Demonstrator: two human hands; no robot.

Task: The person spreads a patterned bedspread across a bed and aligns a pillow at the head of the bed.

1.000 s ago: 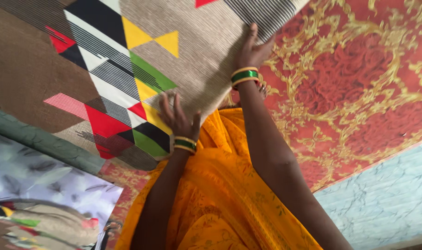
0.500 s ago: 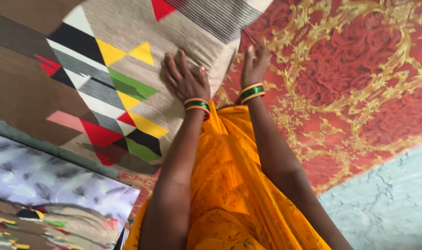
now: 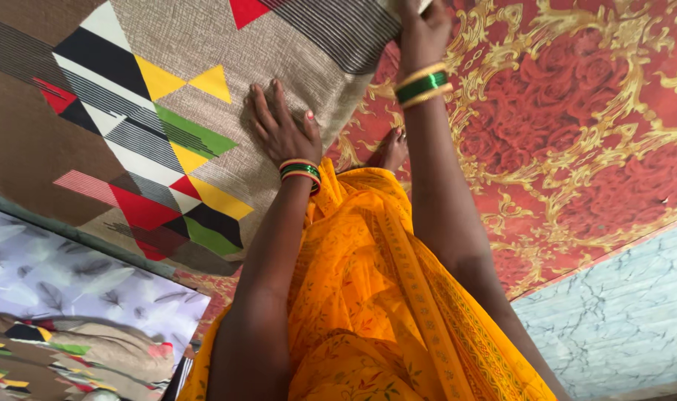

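Observation:
A large beige cloth with coloured triangles and black-striped patches lies spread over the floor. My left hand presses flat on it near its right edge, fingers apart, a green and gold bangle at the wrist. My right hand reaches further out and grips the cloth's striped far corner, with a matching bangle below it. My orange garment fills the lower middle, and my foot shows between my arms.
A red and gold floral floor covering lies under and to the right of the cloth. Pale blue marbled flooring sits at the lower right. A grey leaf-print fabric and a patterned piece lie at the lower left.
My right hand moved from the red covering up to the cloth's far corner and took hold of it. My left hand stayed flat on the cloth, shifting slightly left.

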